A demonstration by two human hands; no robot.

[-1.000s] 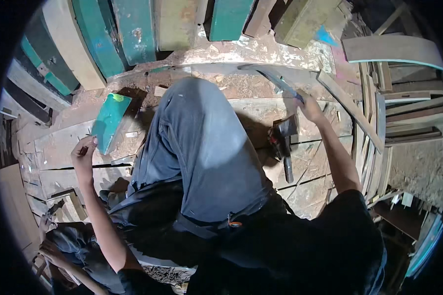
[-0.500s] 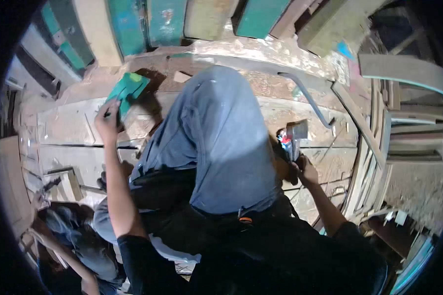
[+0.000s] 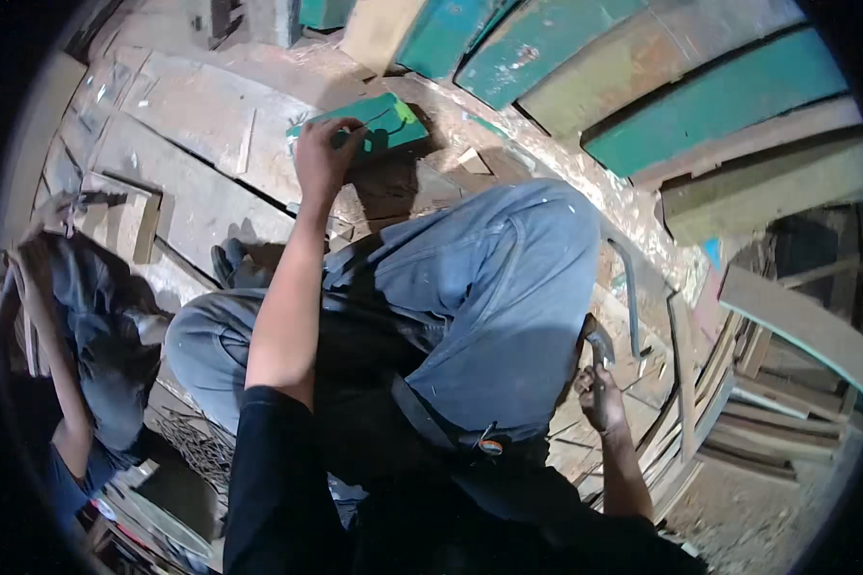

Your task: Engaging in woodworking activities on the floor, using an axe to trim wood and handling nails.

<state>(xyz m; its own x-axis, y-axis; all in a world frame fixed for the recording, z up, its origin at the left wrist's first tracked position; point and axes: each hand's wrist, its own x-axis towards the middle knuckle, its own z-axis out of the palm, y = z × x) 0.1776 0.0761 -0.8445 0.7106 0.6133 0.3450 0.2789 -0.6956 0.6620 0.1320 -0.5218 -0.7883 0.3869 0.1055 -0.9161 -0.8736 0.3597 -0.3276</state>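
Observation:
My left hand (image 3: 326,153) is over a small green-painted wooden board (image 3: 393,139) that lies on the planks, left of the middle. Its thumb and forefinger are pinched together, and a thin dark line runs from the fingertips across the board. Whether that line is a slim object or a shadow, I cannot make out. Beyond my bent knee, low at the right, my right hand (image 3: 602,398) is wrapped round the handle of a hammer (image 3: 599,343). The hammer's curved metal head points up and away from me.
A bent grey metal bar (image 3: 629,287) lies right of my knee. Green and bare boards (image 3: 547,48) lean along the far side. Stacked timber (image 3: 767,422) stands at the right. Another person (image 3: 96,316) sits at the left, near a pile of thin rods or nails (image 3: 197,441).
The whole view has turned toward the left. My left hand has shifted from the green board's near edge to over its face. The right hand keeps its hold, with the hammer now tilted differently.

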